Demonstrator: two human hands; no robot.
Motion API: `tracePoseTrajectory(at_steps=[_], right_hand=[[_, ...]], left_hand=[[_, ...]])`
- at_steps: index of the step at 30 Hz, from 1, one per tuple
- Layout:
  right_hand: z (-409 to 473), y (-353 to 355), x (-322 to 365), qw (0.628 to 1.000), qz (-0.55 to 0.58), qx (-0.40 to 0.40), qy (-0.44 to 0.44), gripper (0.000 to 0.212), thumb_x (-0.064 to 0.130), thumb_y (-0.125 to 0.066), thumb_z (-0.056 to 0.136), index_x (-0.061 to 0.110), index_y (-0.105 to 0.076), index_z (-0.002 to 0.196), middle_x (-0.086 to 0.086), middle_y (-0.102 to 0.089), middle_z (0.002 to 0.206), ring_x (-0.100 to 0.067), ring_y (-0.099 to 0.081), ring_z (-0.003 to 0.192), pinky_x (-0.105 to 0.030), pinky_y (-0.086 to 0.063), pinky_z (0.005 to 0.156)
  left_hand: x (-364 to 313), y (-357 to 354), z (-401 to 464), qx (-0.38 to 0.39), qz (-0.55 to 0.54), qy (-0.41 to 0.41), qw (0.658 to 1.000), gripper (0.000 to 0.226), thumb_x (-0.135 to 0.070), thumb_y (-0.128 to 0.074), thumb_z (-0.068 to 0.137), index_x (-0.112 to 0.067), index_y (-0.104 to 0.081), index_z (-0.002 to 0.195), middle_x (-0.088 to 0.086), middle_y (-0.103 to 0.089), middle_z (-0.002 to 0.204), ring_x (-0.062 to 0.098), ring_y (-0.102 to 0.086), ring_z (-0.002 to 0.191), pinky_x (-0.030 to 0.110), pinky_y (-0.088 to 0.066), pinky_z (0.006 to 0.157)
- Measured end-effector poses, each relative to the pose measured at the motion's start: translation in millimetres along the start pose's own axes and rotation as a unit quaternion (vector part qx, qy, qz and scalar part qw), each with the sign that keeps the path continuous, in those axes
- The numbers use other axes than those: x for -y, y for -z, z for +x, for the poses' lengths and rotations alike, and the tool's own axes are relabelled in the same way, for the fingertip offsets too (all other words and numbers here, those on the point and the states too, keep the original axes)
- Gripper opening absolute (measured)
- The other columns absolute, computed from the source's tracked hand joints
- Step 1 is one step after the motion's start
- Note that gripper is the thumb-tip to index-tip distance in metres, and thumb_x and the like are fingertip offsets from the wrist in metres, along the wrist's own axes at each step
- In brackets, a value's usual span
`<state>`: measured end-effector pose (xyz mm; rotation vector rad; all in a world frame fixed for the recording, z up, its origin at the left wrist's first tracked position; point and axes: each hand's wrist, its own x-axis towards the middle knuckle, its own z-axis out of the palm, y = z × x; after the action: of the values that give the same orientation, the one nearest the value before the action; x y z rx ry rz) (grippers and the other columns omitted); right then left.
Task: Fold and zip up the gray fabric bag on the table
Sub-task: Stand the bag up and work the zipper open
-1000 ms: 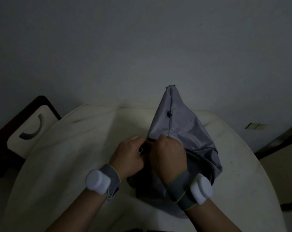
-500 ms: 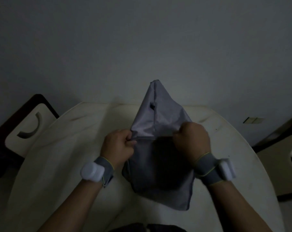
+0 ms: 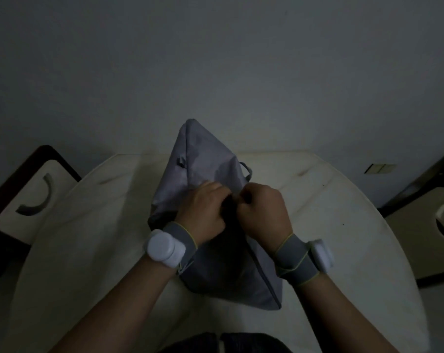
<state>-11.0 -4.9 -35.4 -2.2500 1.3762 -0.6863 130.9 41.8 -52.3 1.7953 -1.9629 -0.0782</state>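
Gray fabric bag sits in the middle of the round white table, and I'm calling it from what I can see now: it stands up in a rough peak, far end tall and pointed, near end slumped toward the person. My left hand and right hand are knuckle to knuckle over the middle of the bag, both with fingers curled in tight, each bunching a bit of the fabric along what looks like the opening edge. Whether one of them has the zipper pull itself, I cannot tell; the light is dim and the fingertips are tucked under.

A dark seam line runs down the near right side of the bag to its bottom corner, probably the zipper track. A small loop sticks out on the far right flank, another tab on the far left face.

Progress, as I judge it: early to middle. The bag is not flat and not folded into any neat shape, and the mouth looks gathered, not closed. Left to do: draw the edges together, run the zipper along its track, and flatten or fold the peaked end down.

Gray wristbands with white pucks on both wrists; a chair stands off to the left.
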Motion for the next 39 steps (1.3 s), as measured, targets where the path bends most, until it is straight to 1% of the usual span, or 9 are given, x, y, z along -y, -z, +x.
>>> tracePoseTrajectory(at_steps=[6,9,14,18,23,29,33,36,39], right_hand=[[2.1,6.6,-8.9,0.999,-0.030,-0.010,-0.029,0.015,0.022,-0.059,0.073,0.010,-0.060,0.064,-0.018,-0.066,0.077,-0.040,-0.060,0.079,-0.030,-0.030,0.058],[3.0,-1.7,-8.7,0.999,-0.031,-0.008,-0.015,0.020,0.029,-0.057,0.075,0.013,-0.056,0.064,-0.015,-0.064,0.074,-0.040,-0.059,0.076,-0.032,-0.031,0.056],[-28.8,-22.0,-3.3,0.994,0.035,-0.100,0.028,0.025,0.046,-0.062,0.086,0.021,-0.058,0.085,0.000,-0.063,0.083,-0.022,-0.059,0.077,-0.032,-0.045,0.064],[-56.4,-54.6,13.4,0.987,0.129,0.081,0.054,0.048,0.052,-0.065,0.082,0.023,-0.052,0.119,0.001,-0.064,0.106,-0.018,-0.058,0.092,-0.032,-0.047,0.075],[-41.1,-60.1,10.0,0.978,0.122,0.139,0.097,0.040,0.048,-0.070,0.080,0.028,-0.059,0.113,0.003,-0.070,0.107,-0.015,-0.062,0.094,-0.021,-0.040,0.072],[-33.8,-51.2,15.8,0.989,0.127,0.025,0.067,0.029,0.044,-0.066,0.083,0.023,-0.070,0.103,0.001,-0.073,0.092,-0.016,-0.066,0.083,-0.037,-0.053,0.074],[-38.3,-63.2,1.8,0.977,0.149,0.122,0.087,0.025,0.049,-0.067,0.083,0.024,-0.066,0.086,0.007,-0.066,0.074,-0.006,-0.056,0.062,-0.033,-0.047,0.061],[-39.3,-74.3,-5.7,0.972,0.048,0.183,0.136,0.054,0.071,-0.049,0.083,0.029,-0.059,0.115,0.001,-0.064,0.114,-0.016,-0.060,0.101,-0.040,-0.048,0.090],[-39.8,-80.9,-28.8,0.970,-0.109,0.197,0.096,0.090,0.083,-0.018,0.082,0.028,-0.016,0.153,0.004,-0.021,0.161,-0.018,-0.015,0.148,-0.049,-0.009,0.119]], left_hand=[[12.1,-6.4,-0.4,-0.052,-0.025,0.021,0.998,0.004,-0.013,-0.063,0.066,-0.010,-0.062,0.069,0.010,-0.060,0.069,0.031,-0.057,0.069,0.033,-0.046,0.058],[17.9,-2.1,-2.4,-0.064,-0.014,0.041,0.997,0.007,-0.016,-0.065,0.067,-0.011,-0.060,0.069,0.008,-0.059,0.069,0.029,-0.056,0.069,0.035,-0.044,0.058],[40.0,4.6,-13.8,-0.107,-0.034,0.113,0.987,0.009,-0.017,-0.064,0.067,-0.010,-0.061,0.071,0.006,-0.060,0.070,0.025,-0.055,0.068,0.030,-0.041,0.061],[48.1,13.6,-26.9,-0.159,-0.087,0.141,0.973,0.008,-0.010,-0.070,0.066,-0.010,-0.063,0.070,0.004,-0.058,0.067,0.019,-0.053,0.064,0.032,-0.043,0.062],[48.4,17.4,-32.8,-0.162,-0.079,0.118,0.976,0.009,-0.013,-0.069,0.065,-0.010,-0.062,0.069,0.004,-0.058,0.066,0.016,-0.051,0.066,0.031,-0.044,0.062],[46.4,23.9,-22.8,-0.111,-0.073,0.110,0.985,0.016,-0.007,-0.073,0.065,-0.014,-0.060,0.069,-0.004,-0.052,0.065,0.012,-0.047,0.063,0.029,-0.043,0.060],[37.4,18.6,-26.7,-0.113,-0.055,0.054,0.991,0.008,-0.009,-0.066,0.064,-0.010,-0.059,0.067,0.002,-0.055,0.065,0.017,-0.049,0.064,0.031,-0.042,0.059],[33.1,19.3,-27.7,-0.119,-0.043,0.027,0.992,0.010,-0.005,-0.067,0.065,-0.008,-0.057,0.066,0.005,-0.054,0.064,0.022,-0.051,0.064,0.036,-0.043,0.057],[36.2,21.1,-27.6,-0.125,-0.035,0.017,0.991,0.010,-0.006,-0.067,0.066,-0.008,-0.057,0.066,0.005,-0.054,0.064,0.024,-0.051,0.065,0.036,-0.043,0.057]])
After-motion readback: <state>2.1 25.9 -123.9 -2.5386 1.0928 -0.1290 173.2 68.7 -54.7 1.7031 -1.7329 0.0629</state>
